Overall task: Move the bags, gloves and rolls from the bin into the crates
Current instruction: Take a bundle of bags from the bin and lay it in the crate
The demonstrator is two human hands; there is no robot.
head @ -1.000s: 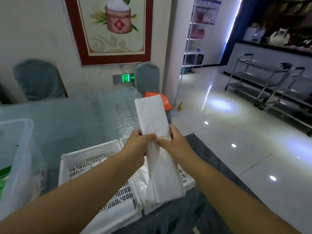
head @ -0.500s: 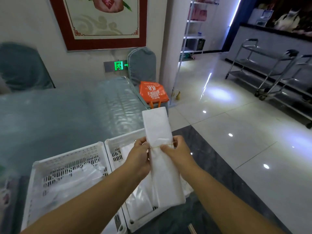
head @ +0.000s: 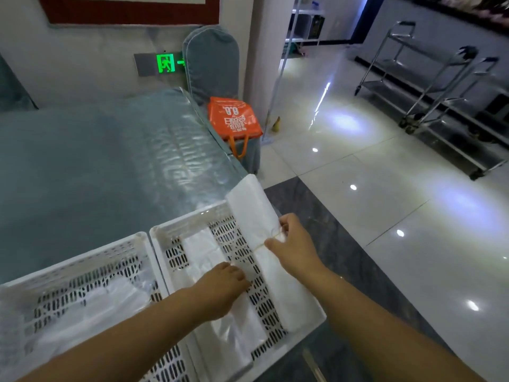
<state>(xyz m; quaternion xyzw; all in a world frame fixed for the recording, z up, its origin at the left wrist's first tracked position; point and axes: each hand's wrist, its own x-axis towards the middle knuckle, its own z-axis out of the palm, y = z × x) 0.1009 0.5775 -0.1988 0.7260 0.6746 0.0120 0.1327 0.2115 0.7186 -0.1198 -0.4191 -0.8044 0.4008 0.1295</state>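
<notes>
Two white slotted crates stand side by side at the table's near edge: the left crate (head: 82, 260) and the right crate (head: 187, 224). My right hand (head: 294, 244) grips a long white bundle of plastic bags (head: 253, 205) at its rubber band; the bundle lies along the right crate's right side, its far end poking over the rim. My left hand (head: 223, 288) rests palm down, fingers together, on another clear bag bundle (head: 201, 252) lying in the right crate. The left crate holds clear plastic bags (head: 91, 304). The bin is out of view.
The table (head: 96, 161) has a blue-grey cloth under clear plastic. An orange tote bag (head: 234, 119) sits on a covered chair (head: 212, 59) past the table's right corner. Glossy tiled floor lies to the right, with metal trolleys (head: 429, 86) at the far right.
The view has tilted down and right. The bag bundle went from held upright in both hands to lying in the right crate. My left hand let go and moved onto the other bundle.
</notes>
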